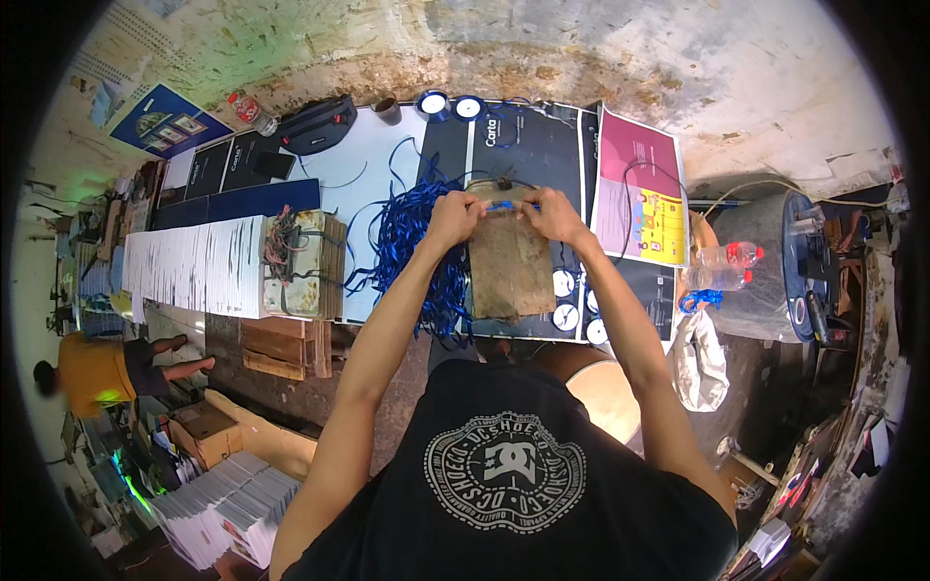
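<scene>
My left hand (453,217) and my right hand (552,213) meet over the far end of a worn brown board (509,263) lying on the table. Between their fingertips they pinch a short piece of blue ribbon (504,206), stretched across the board's top edge. A tangled heap of the same blue ribbon (412,242) lies just left of the board, under my left forearm. Both hands are closed on the ribbon piece.
Several ribbon spools (567,300) sit right of the board and two more (449,105) at the table's far edge. A long row of white printed sheets (199,266) ends at a tied bundle (305,263). A blue barrel (775,266) with bottles stands right. A person in orange (97,368) sits at left.
</scene>
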Available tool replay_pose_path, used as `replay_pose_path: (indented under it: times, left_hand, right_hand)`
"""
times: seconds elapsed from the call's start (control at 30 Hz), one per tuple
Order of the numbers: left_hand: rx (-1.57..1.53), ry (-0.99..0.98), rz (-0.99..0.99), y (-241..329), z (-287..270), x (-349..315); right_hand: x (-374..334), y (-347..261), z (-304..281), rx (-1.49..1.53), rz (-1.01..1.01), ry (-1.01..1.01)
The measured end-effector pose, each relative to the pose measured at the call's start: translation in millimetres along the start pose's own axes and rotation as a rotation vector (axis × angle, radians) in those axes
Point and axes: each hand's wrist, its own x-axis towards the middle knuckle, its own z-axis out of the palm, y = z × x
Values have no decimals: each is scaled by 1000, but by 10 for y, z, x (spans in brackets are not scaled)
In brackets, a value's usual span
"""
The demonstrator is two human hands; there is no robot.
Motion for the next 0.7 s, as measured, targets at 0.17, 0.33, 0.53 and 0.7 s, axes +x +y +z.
replay_pose_path:
  times: [0.17, 0.33, 0.53, 0.7]
  left_hand:
    - [-15, -20, -26, -32, 33, 141]
    - [-17, -9, -53, -42, 48, 196]
    - [-16, -4, -58, -70, 86, 238]
    - [-49, -25, -106, -142, 155, 289]
  right_hand:
    - [158, 126, 19, -10, 13, -12]
    - [199, 127, 23, -23, 7, 15]
    - [231, 165, 27, -34, 28, 10]
    - [255, 197, 53, -38, 54, 5]
